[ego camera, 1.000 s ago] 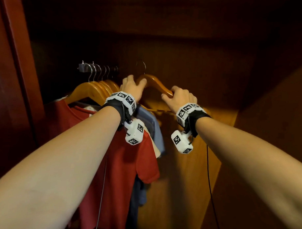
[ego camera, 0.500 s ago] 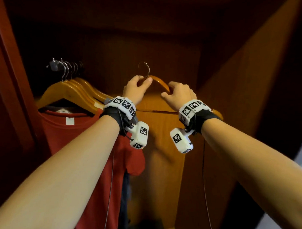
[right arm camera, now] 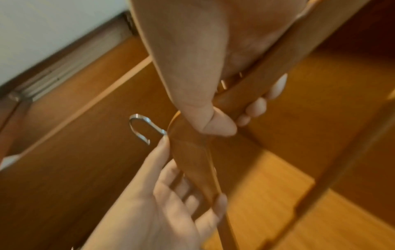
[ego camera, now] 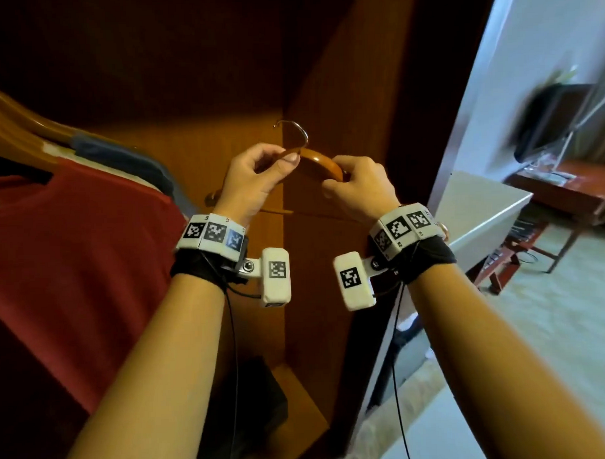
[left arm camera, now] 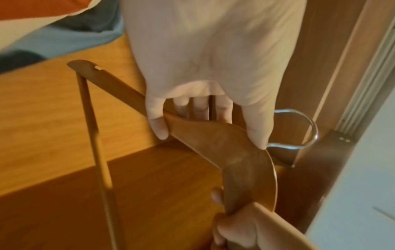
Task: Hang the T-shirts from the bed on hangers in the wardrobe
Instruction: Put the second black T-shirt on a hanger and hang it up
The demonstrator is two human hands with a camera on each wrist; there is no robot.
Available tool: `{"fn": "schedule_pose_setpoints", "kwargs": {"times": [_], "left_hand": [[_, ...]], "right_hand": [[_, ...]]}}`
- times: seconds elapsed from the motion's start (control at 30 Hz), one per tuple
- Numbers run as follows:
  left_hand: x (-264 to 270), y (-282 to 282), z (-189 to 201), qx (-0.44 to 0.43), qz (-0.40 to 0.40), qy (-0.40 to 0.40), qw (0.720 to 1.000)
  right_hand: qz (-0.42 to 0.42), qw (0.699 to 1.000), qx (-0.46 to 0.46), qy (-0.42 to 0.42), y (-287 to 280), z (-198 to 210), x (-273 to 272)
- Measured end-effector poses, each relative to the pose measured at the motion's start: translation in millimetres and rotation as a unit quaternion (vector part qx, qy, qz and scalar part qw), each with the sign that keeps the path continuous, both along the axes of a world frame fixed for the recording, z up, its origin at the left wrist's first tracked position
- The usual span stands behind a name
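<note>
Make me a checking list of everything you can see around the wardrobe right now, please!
Surface: wardrobe floor board of orange wood, with a dark shape on it, too dim to name.
Job's things: empty wooden hanger with a metal hook, off the rail, held in both hands. Red T-shirt hangs at the left on another wooden hanger; blue-grey cloth behind it.
Clutter: nothing seen.
Hands: left hand grips the hanger next to the hook; right hand grips its other arm.
Cables: thin black wires run from the wrist cameras along both forearms.
Surroundings: pale carpet, white wall, red-brown wooden furniture at the right, blurred.
</note>
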State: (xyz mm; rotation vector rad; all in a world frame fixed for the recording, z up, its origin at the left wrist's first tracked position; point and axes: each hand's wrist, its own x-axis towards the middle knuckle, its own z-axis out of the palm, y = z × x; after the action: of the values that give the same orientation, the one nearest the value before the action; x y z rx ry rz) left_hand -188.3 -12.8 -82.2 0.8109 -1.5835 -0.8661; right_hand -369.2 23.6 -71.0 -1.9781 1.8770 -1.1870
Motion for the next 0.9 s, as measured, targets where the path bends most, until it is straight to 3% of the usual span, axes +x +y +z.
{"fn": "schedule_pose_setpoints", "kwargs": {"times": [0.27, 0.47, 0.7, 0.9], "left_hand": [[-92, 56, -67, 0.075, -0.093, -0.027, 0.993], [-194, 109, -100, 0.090, -0.168, -0.006, 0.982], [-341, 186, -136, 0.130, -0.282, -0.018, 0.951], [-454, 231, -147, 0.120, -0.347, -0.029, 0.930]], "right_hand": [[0.001, 0.998, 0.056, -0.034, 82, -56, -101], [-0.111, 0.990, 0.071, -0.057, 161, -96, -190], [-0.199, 0.971, 0.085, -0.100, 278, -133, -314], [-0.281, 0.951, 0.022, -0.125, 339, -149, -406]]}}
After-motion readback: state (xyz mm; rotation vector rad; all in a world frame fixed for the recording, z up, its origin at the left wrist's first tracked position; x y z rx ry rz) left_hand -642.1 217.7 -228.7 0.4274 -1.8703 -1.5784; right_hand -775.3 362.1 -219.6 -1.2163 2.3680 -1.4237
